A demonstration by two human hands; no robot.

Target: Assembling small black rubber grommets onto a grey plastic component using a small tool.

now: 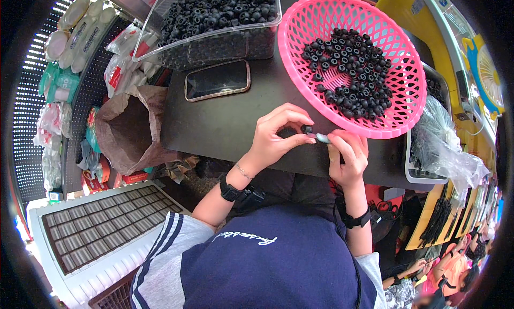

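Observation:
In front of my chest, over the table's near edge, my two hands meet fingertip to fingertip. My left hand (276, 135) pinches a small black ring-shaped part (306, 129) between thumb and fingers. Closed just beside it, my right hand (348, 155) has a small pale bluish oval piece (323, 138) at its fingertips; its exact kind is too small to tell. Beyond my right hand a pink plastic basket (293, 68) holds many similar black parts (356, 68). A clear plastic bin (214, 47) heaped with more black parts stands at the far left.
A phone (217, 80) lies on the dark table (214, 121) before the bin. Left of the table sits an open brown sack (131, 127), with a white slatted appliance (107, 223) nearer. A clear plastic bag (447, 143) drapes over a tray at right. Other people (450, 271) sit lower right.

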